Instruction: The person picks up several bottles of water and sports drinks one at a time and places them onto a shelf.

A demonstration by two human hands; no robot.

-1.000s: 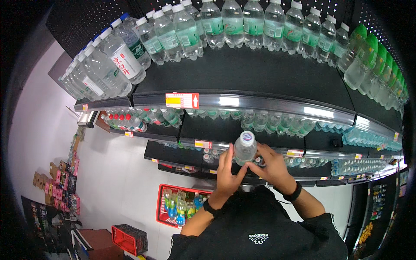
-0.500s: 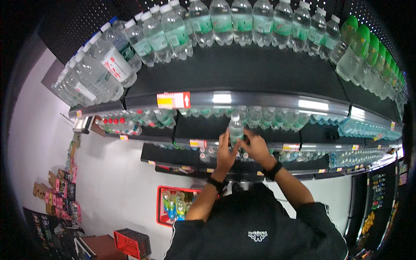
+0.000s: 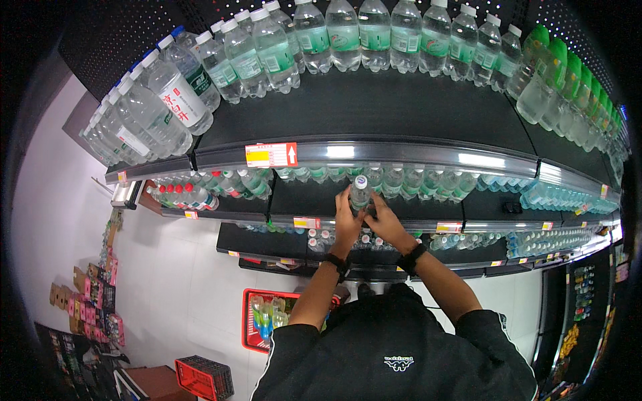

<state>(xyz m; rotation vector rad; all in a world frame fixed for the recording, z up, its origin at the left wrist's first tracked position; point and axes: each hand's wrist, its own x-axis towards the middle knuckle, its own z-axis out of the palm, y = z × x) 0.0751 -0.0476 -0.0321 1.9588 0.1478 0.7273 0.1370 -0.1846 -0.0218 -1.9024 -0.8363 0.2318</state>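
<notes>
The slim clear plastic bottle with a white cap (image 3: 360, 194) looked smooth and glossy, as did the green-labelled clear plastic bottles (image 3: 342, 39) above it. The broad black shelf board (image 3: 368, 107) was smooth and matt, its curved silvery-grey edge strip (image 3: 401, 153) shiny. The short-sleeved black shirt (image 3: 394, 327) was matt cloth; the rectangular red basket (image 3: 245, 322), plastic; the white floor (image 3: 174, 281), smooth, faintly glossy.
</notes>
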